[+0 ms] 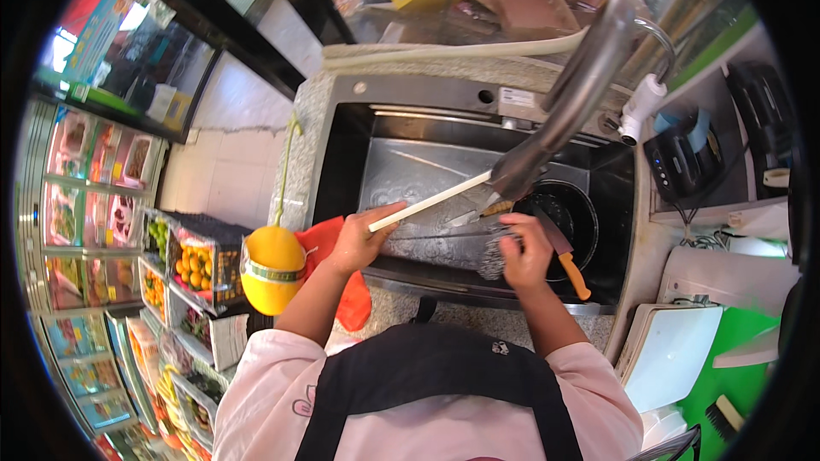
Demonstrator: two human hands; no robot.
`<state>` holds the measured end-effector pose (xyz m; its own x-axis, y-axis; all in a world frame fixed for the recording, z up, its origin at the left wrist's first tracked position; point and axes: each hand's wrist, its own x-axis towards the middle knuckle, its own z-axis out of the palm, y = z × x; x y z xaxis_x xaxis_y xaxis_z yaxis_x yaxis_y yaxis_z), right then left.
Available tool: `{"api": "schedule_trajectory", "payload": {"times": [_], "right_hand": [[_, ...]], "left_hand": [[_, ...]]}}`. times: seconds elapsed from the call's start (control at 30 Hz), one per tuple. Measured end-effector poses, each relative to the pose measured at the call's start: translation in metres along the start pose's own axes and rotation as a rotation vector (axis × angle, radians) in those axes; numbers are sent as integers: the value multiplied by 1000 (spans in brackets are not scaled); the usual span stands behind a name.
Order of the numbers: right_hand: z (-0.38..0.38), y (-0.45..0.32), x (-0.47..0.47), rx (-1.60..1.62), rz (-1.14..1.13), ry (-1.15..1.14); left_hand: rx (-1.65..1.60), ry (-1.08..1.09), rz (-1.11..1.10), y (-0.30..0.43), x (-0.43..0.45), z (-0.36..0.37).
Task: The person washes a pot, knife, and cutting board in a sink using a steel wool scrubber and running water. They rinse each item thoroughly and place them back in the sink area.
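Note:
My left hand (360,240) grips the near end of a long, thin white piece (430,200), perhaps a board seen edge-on. It slants over the sink (423,163), its far end meeting the dark faucet spout (522,169). My right hand (528,253) has curled fingers beside a metal-mesh scourer (491,257); whether they hold it cannot be seen. Just right of that hand, an orange-handled knife (574,276) lies across a round black basin (586,221). A second knife with a brownish handle (496,208) rests in the sink below the faucet.
A yellow melon (272,288) with a green stem and a red cloth (354,301) sit left of the sink. Behind runs a pale hose (461,51). Fruit crates (211,262) stand lower left. At right are a white spray nozzle (640,109) and a white flat-topped appliance (669,352).

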<state>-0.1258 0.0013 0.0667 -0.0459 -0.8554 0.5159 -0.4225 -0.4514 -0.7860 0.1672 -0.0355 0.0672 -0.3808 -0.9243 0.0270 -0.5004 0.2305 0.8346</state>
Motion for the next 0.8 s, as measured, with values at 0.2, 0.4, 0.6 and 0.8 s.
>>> {"api": "schedule_trajectory", "payload": {"times": [0.2, 0.4, 0.6, 0.8], "right_hand": [[96, -55, 21, -203, -365, -156], [107, -37, 37, -503, -583, -406], [9, -15, 60, -710, -350, -21], [123, -51, -9, -365, -487, -86]], "left_hand": [[-67, 82, 118, -20, -13, 52], [127, -31, 76, -30, -5, 65], [-32, 28, 233, -26, 5, 70], [-73, -161, 44, -41, 3, 96]]}}
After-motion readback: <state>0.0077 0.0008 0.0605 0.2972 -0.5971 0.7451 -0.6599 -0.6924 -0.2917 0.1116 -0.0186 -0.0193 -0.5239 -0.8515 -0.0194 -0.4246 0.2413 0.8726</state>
